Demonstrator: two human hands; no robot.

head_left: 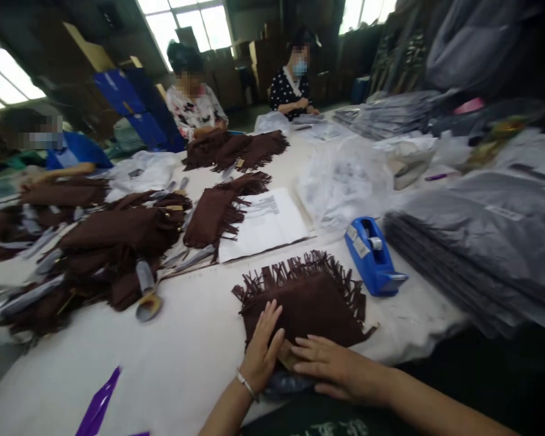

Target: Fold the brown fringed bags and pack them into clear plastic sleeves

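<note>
A dark brown fringed bag (309,303) lies flat on the white table in front of me, its fringe pointing away and to the right. On the bag's near left part rests my left hand (262,348), fingers stretched out. My right hand (329,366) lies at the near edge with its fingers extended, touching or just beside a tan tag (287,356). Below the tag, a grey plastic-wrapped piece (288,383) shows partly between my wrists. Neither hand grips anything that I can see.
A blue tape dispenser (375,257) stands right of the bag. Stacked grey plastic bags (472,236) lie farther right. Brown bags (113,236) are heaped at left, near a purple strip (100,402). White paper (267,224) lies beyond. Several people sit across the table.
</note>
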